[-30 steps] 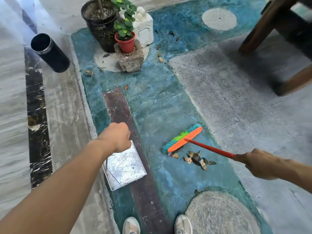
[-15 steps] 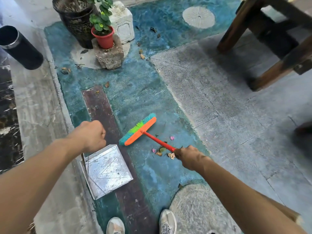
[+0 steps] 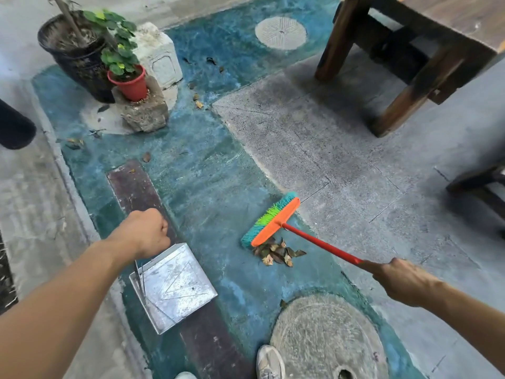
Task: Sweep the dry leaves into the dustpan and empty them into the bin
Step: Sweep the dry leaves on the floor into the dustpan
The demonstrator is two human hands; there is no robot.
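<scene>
On a painted concrete floor (image 3: 300, 149), teal on one side and grey on the other, we stand mid-sweep with a wooden table (image 3: 410, 50) at the far right. The black bin (image 3: 13, 127) sits at the left edge, well away from the work and only partly in view. A black pot (image 3: 73, 58) and a red pot (image 3: 129, 83) stand together at the far left.

The metal dustpan (image 3: 177, 288) lies flat on the floor in front of our shoes (image 3: 270, 362). Above it our left hand (image 3: 144, 233) is curled into a fist around the top of the pan's thin wire handle. Our right hand (image 3: 401, 280) is closed round the red stick of the broom (image 3: 276, 222), whose orange head rests on the floor. The head touches the far side of a small heap of dry leaves (image 3: 276, 254). The heap lies on the teal paint to the right of the dustpan and apart from it. A few stray leaves (image 3: 198, 101) lie farther off, near the pots.

We judge the gathering step to be in hand: the heap is formed, but nothing is in the pan. The next move calls for drawing the heap leftward to the pan's lip, with the pan held steady against the floor. The strays and the trip to the bin come after that. We can read no brand, label or writing anywhere.
</scene>
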